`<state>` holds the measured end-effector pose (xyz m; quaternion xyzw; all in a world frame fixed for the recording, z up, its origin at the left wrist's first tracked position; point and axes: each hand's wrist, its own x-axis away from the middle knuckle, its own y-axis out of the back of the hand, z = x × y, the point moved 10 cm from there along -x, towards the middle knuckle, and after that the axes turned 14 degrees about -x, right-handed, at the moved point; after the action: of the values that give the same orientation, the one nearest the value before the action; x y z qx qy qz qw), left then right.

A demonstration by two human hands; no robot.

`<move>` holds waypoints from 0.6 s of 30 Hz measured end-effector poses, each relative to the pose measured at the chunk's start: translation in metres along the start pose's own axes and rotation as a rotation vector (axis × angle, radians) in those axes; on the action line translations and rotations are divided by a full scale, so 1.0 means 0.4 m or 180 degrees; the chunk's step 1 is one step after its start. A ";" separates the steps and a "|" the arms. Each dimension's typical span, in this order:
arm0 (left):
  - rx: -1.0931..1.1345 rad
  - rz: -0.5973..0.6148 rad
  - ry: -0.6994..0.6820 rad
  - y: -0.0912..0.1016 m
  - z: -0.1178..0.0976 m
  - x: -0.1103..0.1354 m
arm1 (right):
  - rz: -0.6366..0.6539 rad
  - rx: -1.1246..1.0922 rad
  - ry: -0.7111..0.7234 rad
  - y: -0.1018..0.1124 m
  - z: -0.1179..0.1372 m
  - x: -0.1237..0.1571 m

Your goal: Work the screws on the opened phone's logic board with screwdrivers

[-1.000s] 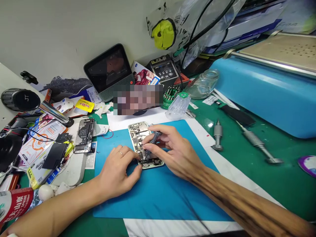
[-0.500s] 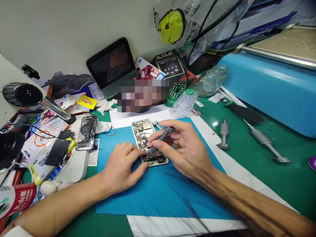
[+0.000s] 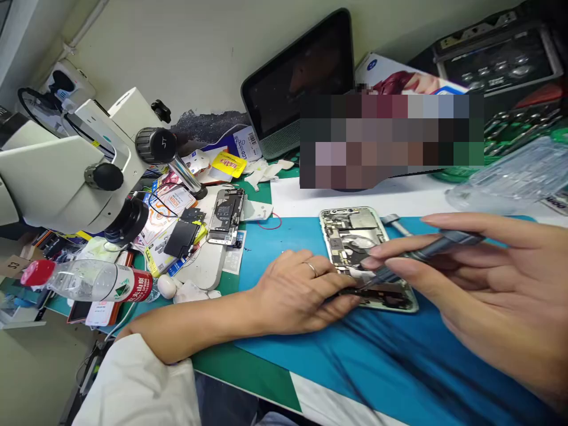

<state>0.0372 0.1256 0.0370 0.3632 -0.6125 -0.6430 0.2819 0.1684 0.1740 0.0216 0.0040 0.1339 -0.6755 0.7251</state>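
An opened phone (image 3: 355, 236) lies on the blue mat, its circuit parts and dark lower section exposed. Closed around a grey screwdriver (image 3: 426, 254), my right hand (image 3: 492, 284) angles the tool down so its tip reaches the lower part of the phone. My left hand (image 3: 306, 290), with a ring on one finger, grips the phone's lower left edge between thumb and forefinger. Those fingertips are close beside the screwdriver tip and partly cover the phone. A small grey metal tool (image 3: 396, 223) rests just beyond the phone's right side.
A microscope (image 3: 66, 183) stands at the left, behind a water bottle (image 3: 97, 281). Another opened phone part (image 3: 226, 216) lies on a white stand (image 3: 206, 272). At the back are a dark display screen (image 3: 302, 83), a blurred-out patch and a clear plastic holder (image 3: 510, 177).
My view has swung left and come closer, bringing the microscope and whole bottle into sight. Both hands keep their places at the phone, the screwdriver still held against its lower part.
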 end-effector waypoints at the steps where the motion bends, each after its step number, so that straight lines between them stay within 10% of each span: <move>1: -0.0004 -0.0005 0.0002 0.000 0.001 0.000 | -0.0003 0.0026 0.0003 -0.001 0.002 0.000; 18: 0.0657 -0.0471 -0.0130 0.036 0.030 -0.007 | 0.0661 -0.0508 0.0324 -0.056 0.047 -0.026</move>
<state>0.0277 0.1335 0.0514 0.4213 -0.6526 -0.6028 0.1822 0.1494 0.1788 0.0457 -0.0057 0.2226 -0.5830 0.7813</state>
